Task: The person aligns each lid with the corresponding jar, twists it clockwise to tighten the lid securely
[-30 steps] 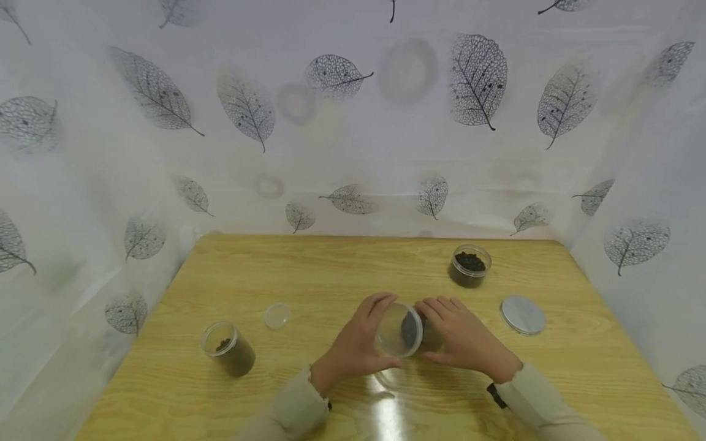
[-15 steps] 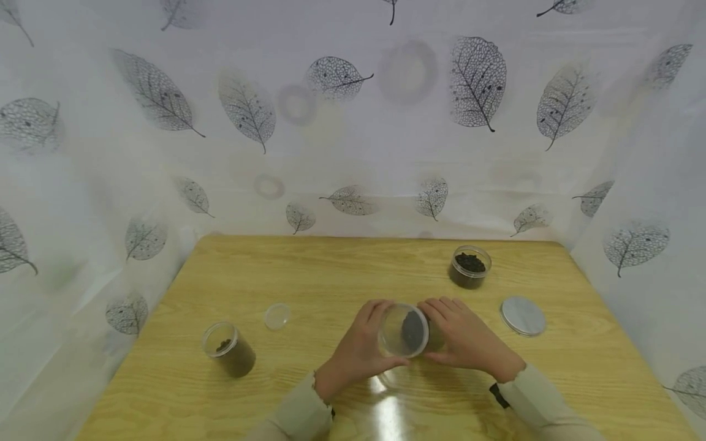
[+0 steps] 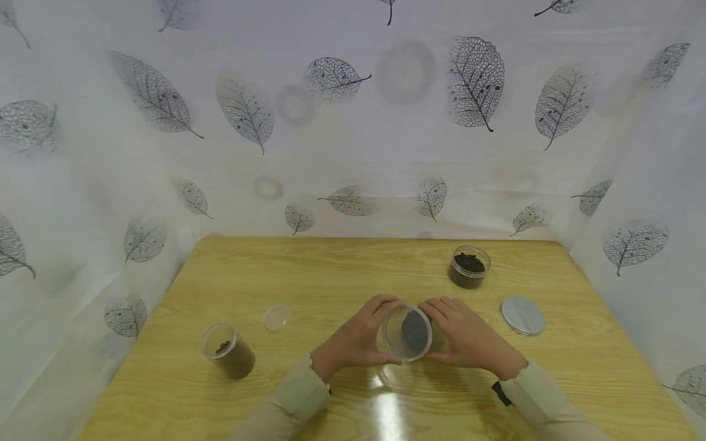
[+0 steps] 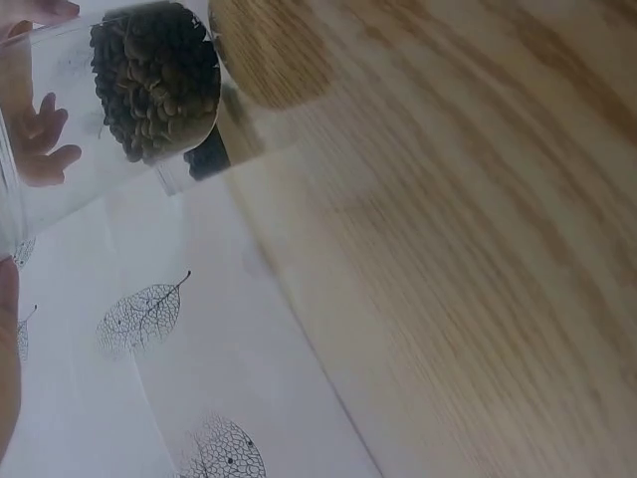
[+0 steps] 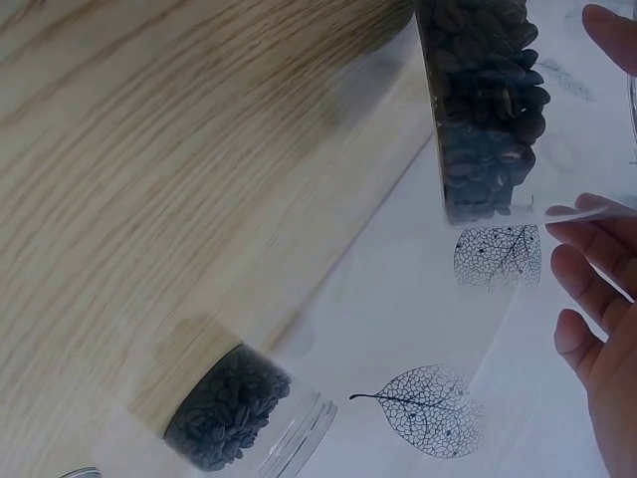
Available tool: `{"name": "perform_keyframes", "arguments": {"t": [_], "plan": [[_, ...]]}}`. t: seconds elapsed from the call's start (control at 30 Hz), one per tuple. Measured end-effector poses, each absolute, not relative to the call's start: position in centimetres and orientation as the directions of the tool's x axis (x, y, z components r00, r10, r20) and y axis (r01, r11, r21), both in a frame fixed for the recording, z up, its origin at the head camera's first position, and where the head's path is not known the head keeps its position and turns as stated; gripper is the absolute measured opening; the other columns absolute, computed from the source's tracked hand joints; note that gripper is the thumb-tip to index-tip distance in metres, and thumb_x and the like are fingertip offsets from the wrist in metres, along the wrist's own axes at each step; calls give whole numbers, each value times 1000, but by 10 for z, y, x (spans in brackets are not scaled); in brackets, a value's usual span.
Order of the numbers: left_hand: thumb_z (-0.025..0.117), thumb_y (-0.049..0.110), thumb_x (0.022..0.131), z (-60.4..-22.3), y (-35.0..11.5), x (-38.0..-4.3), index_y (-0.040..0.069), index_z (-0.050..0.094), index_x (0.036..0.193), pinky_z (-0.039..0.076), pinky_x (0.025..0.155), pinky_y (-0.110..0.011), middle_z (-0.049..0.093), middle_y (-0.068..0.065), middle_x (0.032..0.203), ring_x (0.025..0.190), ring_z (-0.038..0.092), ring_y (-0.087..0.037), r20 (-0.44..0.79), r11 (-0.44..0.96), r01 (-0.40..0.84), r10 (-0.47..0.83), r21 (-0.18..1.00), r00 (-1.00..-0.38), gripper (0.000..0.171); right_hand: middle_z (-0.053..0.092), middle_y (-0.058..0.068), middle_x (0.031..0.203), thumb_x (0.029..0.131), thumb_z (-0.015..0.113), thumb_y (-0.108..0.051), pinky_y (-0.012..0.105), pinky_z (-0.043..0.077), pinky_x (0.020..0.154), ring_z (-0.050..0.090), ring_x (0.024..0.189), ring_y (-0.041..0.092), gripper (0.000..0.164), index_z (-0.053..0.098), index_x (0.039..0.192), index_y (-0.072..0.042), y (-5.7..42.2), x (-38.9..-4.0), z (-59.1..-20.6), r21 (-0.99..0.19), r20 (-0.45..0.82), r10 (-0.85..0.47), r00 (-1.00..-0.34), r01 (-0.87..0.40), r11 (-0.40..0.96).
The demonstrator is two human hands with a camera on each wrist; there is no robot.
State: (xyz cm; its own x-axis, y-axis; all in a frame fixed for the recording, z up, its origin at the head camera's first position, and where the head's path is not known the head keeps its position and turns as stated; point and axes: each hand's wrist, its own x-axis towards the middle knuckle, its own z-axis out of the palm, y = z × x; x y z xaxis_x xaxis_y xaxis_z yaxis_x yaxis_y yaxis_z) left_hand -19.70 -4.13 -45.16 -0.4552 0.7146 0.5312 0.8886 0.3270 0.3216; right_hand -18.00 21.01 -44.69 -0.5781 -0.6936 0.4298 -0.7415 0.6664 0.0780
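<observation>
A clear jar of dark coffee beans (image 3: 408,332) is held between my two hands in the head view, its round mouth tilted toward the camera. The left hand (image 3: 360,335) curves round it from the left, fingers at the upper rim and thumb at the lower. From the other side the right hand (image 3: 466,338) grips it, fingertips above and thumb below. The beans (image 4: 159,85) lie heaped at the jar's far end in the left wrist view. In the right wrist view the right hand's fingers (image 5: 597,254) are right at the jar's edge.
An open bean jar (image 3: 234,355) stands at the left, near a small clear round lid (image 3: 277,316). At the back right is a squat open bean jar (image 3: 469,267), with a silver lid (image 3: 523,315) in front of it. A leaf-print curtain (image 3: 353,141) surrounds the wooden table (image 3: 331,263).
Both hands have shifted slightly right with the jar, and its mouth has turned more toward the camera. The other jars and the lids have stayed in place.
</observation>
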Motion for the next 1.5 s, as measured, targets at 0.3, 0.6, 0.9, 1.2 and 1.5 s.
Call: {"name": "perform_keyframes", "arguments": {"t": [0.3,0.6,0.9,1.2,1.5], "plan": [[89,40,57,-456,-41,-185,4,30,143,42,105,-30,40,-9,138,128,43,-20,510,395,831,659,390,-553,110,62,7,110,51,85,-52,42,52,88,58,101,23,89,56,120,-3,210,-180,-449,87,454,-698,-554,-752,653],[90,42,53,-457,-28,-158,3,41,135,51,93,-34,48,-10,125,115,51,-21,532,527,685,435,503,-726,104,61,7,110,51,85,-51,40,52,85,58,100,22,89,56,119,-3,208,-180,-447,89,465,-699,-543,-757,647],[89,42,55,-459,-26,-161,4,42,134,50,94,-31,47,-9,124,114,50,-19,543,548,716,476,432,-692,100,61,7,110,52,85,-51,42,51,86,58,102,23,87,56,119,-3,208,-179,-447,87,455,-698,-553,-752,653],[89,41,55,-453,-39,-181,2,42,133,48,99,-30,46,-9,126,117,48,-19,528,445,817,623,368,-577,99,62,7,107,50,86,-50,40,52,83,58,98,22,87,57,117,-2,208,-181,-446,90,465,-702,-540,-760,644],[90,42,53,-452,-36,-177,3,39,137,49,98,-32,44,-10,130,119,47,-20,488,480,773,599,415,-634,105,61,7,109,51,85,-51,41,52,85,58,100,22,88,56,118,-2,207,-180,-446,84,447,-696,-562,-749,658]]}}
